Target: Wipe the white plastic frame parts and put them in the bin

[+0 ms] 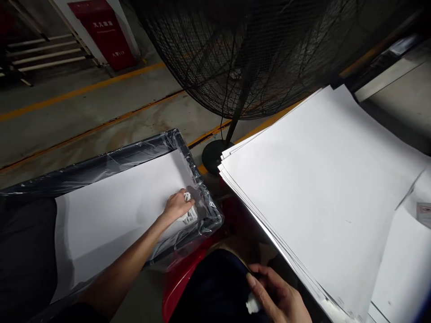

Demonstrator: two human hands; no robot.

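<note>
The left hand (177,206) seems to grip white scraps (190,215) on a sheet (114,211) in a plastic-wrapped frame (178,143), while the right hand (278,294) pinches a small white bit (252,306) beside a paper stack (319,193).

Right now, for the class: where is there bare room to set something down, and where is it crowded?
Bare concrete floor lies beyond the plastic-wrapped frame, left of the fan's round base. Crowded: the frame's corner under the left hand and white cutout, and the paper stack beside the right hand.
</note>
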